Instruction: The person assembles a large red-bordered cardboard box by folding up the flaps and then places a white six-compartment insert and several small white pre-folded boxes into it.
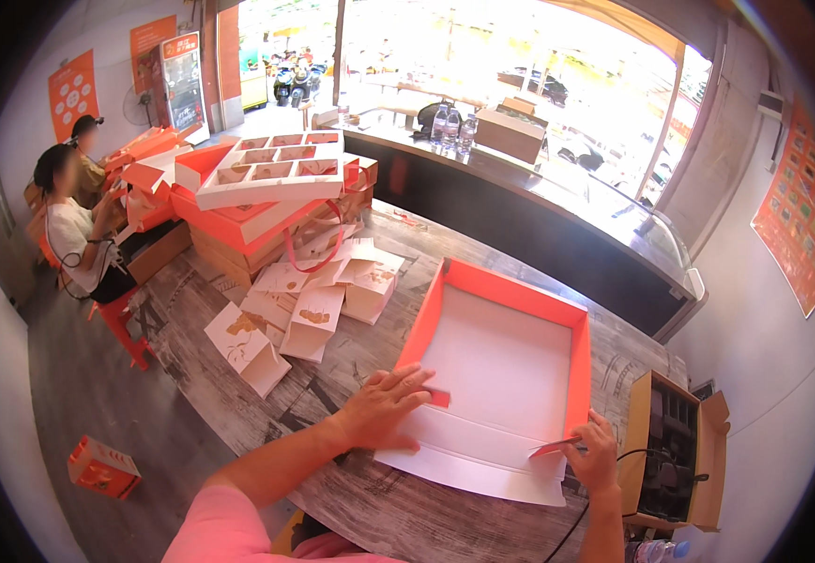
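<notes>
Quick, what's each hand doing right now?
Left hand: open, flat on the box's unfolded white flap.
Right hand: closed, pinching the box's orange corner tab.

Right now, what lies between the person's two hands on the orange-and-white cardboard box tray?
In the head view, only the tray's bare white unfolded flap lies between the left hand and the right hand; nothing rests on it.

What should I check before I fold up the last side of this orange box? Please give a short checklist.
1. Left hand pressing flat on the near flap: ok.
2. Right hand at the right corner tab: ok.
3. Other three walls of the orange box upright: ok.
4. Box floor bare: ok.
5. Small white cartons apart from the box: ok.
6. Tab creased: cannot tell.
</notes>
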`<state>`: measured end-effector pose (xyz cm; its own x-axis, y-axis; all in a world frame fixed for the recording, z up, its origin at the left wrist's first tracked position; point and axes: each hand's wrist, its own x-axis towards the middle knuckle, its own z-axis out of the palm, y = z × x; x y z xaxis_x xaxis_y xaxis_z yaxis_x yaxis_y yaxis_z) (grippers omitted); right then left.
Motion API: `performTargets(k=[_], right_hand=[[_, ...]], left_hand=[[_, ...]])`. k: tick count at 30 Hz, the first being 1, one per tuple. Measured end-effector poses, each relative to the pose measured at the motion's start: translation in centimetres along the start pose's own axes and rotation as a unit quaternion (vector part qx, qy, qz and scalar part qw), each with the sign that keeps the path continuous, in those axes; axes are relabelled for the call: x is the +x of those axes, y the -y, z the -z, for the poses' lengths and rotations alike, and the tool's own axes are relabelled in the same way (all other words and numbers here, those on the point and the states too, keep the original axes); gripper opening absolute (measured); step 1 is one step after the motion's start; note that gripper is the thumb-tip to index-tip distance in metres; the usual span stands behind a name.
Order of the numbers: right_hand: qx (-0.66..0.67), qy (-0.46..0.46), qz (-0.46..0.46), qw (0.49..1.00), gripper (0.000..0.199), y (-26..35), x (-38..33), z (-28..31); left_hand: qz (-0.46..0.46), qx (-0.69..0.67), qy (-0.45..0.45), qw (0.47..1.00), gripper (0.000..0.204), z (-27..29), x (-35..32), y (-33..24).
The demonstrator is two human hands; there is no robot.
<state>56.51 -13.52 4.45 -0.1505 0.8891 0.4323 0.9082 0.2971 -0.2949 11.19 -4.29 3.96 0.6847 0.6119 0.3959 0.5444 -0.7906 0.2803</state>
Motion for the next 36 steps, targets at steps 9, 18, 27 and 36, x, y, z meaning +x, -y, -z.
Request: performTargets(k=[9, 18, 27, 36], right_hand=[[0.022, -0.105, -0.04, 0.993, 0.021, 0.4, -1.3, -2.6], [-0.016, -0.099, 0.035, 0.994, 0.011, 2.8, -2.9, -1.5], [-0.041, 0.003, 0.024, 0.999, 0.049, 3.3, -5.6, -0.2], [-0.071, 0.171, 0.014, 0.983, 0.078, 5.4, -4.9, 3.8]], left_hand=[[-0.035, -0.05, 0.022, 0.998, 0.089, -1.5, -0.6, 2.4], [-0.069, -0.032, 0.073, 0.994, 0.082, 0.0, 0.3, 2.6], [-0.054, 0.048, 0.101, 0.992, 0.075, 1.4, -0.2, 1.4], [-0.089, 0.089, 0.179, 0.976, 0.087, 3.2, 0.6, 2.5]])
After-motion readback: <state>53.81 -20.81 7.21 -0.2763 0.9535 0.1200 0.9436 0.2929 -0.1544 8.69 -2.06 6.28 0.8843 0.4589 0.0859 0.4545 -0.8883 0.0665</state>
